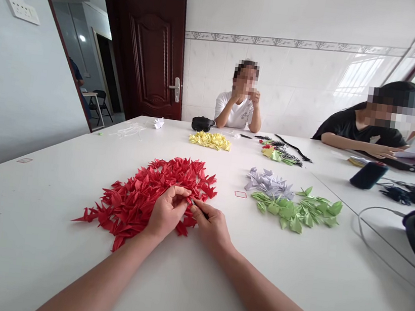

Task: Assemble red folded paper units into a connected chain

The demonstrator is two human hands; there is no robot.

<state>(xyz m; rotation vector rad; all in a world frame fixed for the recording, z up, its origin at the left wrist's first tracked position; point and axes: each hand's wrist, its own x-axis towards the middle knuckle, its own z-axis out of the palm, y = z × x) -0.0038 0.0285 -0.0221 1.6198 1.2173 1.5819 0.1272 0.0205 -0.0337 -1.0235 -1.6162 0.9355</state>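
A large heap of folded red paper cranes [136, 197] lies on the white table, partly behind my hands. At the heap's right side, my left hand [167, 214] is closed, pinching a small red paper crane mostly hidden by the fingers. My right hand [215, 228] is closed around a slim dark tool [205, 215] with a thin metal tip. That tip meets the red paper at my left fingertips; its exact kind is too small to make out.
Lilac cranes [268, 183] and green cranes [299, 211] lie to the right, yellow ones [209, 140] farther back. A dark thread spool [368, 175], black cords [412, 194] and a grey cable [363, 232] occupy the right. Two people [239, 109] sit across the table.
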